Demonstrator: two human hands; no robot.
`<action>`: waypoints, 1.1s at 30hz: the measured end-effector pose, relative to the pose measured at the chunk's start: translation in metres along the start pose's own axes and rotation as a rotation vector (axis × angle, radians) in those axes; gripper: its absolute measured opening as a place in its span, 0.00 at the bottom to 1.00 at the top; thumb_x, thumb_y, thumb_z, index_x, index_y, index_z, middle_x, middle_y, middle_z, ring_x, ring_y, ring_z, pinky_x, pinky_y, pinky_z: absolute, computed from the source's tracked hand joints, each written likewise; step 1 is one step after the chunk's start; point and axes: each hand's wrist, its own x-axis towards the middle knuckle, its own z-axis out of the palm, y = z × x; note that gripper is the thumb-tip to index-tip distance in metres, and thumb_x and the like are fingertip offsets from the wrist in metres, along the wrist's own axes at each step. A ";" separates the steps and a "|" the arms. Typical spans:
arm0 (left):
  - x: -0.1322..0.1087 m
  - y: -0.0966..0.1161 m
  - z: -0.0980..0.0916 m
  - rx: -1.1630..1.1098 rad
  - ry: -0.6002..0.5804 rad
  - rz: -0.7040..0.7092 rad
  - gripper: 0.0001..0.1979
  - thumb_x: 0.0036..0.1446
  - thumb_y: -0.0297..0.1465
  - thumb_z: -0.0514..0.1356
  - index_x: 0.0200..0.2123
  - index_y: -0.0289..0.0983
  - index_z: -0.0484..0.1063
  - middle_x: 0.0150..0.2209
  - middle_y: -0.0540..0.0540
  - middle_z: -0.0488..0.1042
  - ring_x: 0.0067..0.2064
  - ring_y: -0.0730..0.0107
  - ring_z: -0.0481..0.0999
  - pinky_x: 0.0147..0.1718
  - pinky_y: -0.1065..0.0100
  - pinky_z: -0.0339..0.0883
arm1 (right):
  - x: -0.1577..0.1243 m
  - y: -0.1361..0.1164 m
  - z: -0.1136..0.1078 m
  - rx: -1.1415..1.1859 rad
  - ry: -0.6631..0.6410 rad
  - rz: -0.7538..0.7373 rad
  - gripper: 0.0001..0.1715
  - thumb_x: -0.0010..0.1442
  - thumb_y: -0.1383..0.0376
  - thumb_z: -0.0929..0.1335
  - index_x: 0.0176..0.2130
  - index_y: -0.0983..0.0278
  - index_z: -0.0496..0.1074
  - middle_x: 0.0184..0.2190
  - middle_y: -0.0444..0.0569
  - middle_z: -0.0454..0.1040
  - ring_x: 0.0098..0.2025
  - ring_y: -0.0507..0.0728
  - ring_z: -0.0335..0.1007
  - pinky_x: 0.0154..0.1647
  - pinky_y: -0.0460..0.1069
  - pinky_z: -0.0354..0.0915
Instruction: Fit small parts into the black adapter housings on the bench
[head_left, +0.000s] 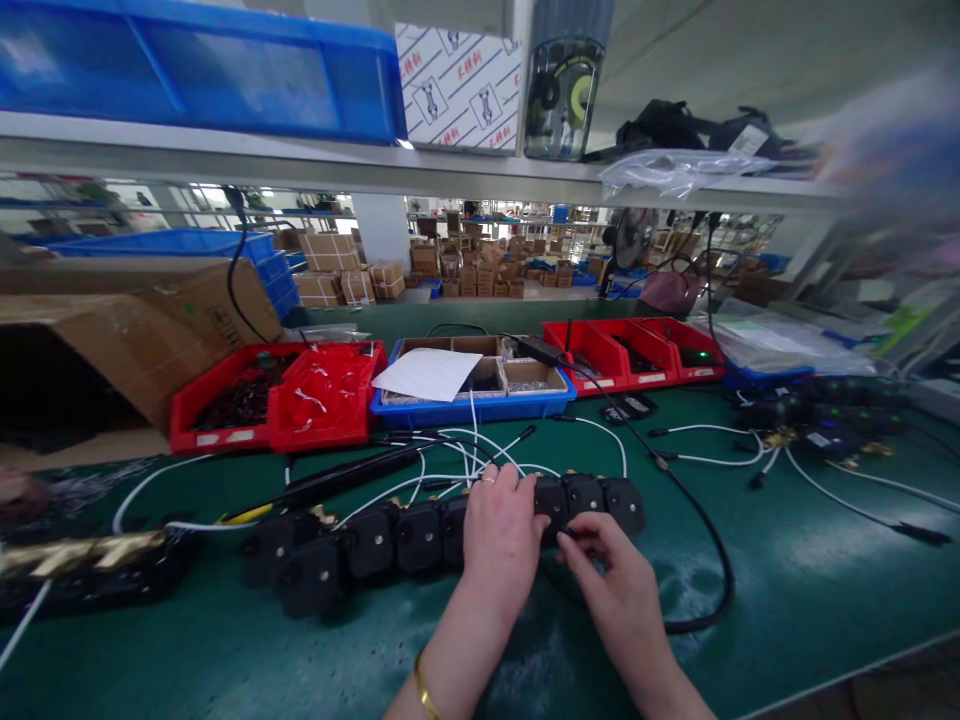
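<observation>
A row of black box-shaped units with brass fittings and white cables lies across the green bench. My left hand reaches over the row from the front, its fingers closed around one unit in the middle. Just to its right, my right hand has its thumb and forefinger pinched together at the front of a neighbouring black unit. Whatever is between those fingertips is too small to make out. A black cable curves on the bench beyond the right hand.
Red bins and a blue tray of small parts line the back. More units with brass fittings lie at left, where another person's hand shows. A cluster of cabled units sits at right. A shelf spans overhead.
</observation>
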 end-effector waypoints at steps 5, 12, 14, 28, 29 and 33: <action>0.000 -0.001 0.000 0.006 -0.008 0.003 0.17 0.57 0.33 0.68 0.50 0.42 0.77 0.46 0.45 0.74 0.53 0.50 0.70 0.52 0.50 0.70 | 0.004 -0.005 0.000 0.095 0.018 0.046 0.18 0.62 0.51 0.71 0.43 0.61 0.73 0.32 0.45 0.78 0.28 0.56 0.79 0.30 0.48 0.74; 0.001 0.000 -0.003 0.015 -0.029 -0.003 0.17 0.56 0.32 0.69 0.50 0.42 0.76 0.46 0.45 0.74 0.53 0.51 0.70 0.52 0.53 0.69 | 0.005 -0.010 0.001 0.145 -0.023 0.044 0.21 0.59 0.53 0.74 0.47 0.62 0.75 0.34 0.50 0.82 0.37 0.60 0.83 0.39 0.50 0.77; 0.001 0.000 -0.003 0.016 -0.032 -0.002 0.17 0.57 0.32 0.68 0.50 0.42 0.76 0.46 0.45 0.74 0.53 0.51 0.70 0.51 0.52 0.69 | 0.004 -0.010 0.001 0.137 -0.022 0.032 0.19 0.60 0.54 0.73 0.46 0.62 0.75 0.34 0.50 0.82 0.37 0.60 0.83 0.39 0.50 0.77; 0.002 -0.003 0.001 0.008 -0.013 0.015 0.16 0.56 0.31 0.68 0.49 0.42 0.76 0.46 0.46 0.74 0.53 0.52 0.70 0.50 0.54 0.69 | 0.005 -0.007 0.001 0.080 -0.011 -0.062 0.14 0.60 0.59 0.73 0.45 0.61 0.77 0.35 0.48 0.81 0.36 0.57 0.81 0.38 0.49 0.77; 0.002 -0.003 0.001 0.006 -0.011 0.013 0.16 0.57 0.31 0.68 0.49 0.43 0.76 0.46 0.46 0.74 0.53 0.52 0.70 0.50 0.54 0.69 | 0.006 -0.006 0.000 0.076 -0.010 -0.069 0.14 0.60 0.59 0.73 0.45 0.61 0.77 0.36 0.49 0.81 0.36 0.57 0.81 0.39 0.49 0.77; 0.002 -0.003 0.001 -0.002 -0.011 0.007 0.16 0.57 0.33 0.68 0.49 0.43 0.76 0.45 0.46 0.73 0.53 0.52 0.70 0.50 0.55 0.68 | 0.007 -0.005 -0.001 0.054 -0.002 -0.095 0.13 0.60 0.58 0.73 0.44 0.61 0.77 0.37 0.49 0.82 0.37 0.58 0.81 0.40 0.51 0.77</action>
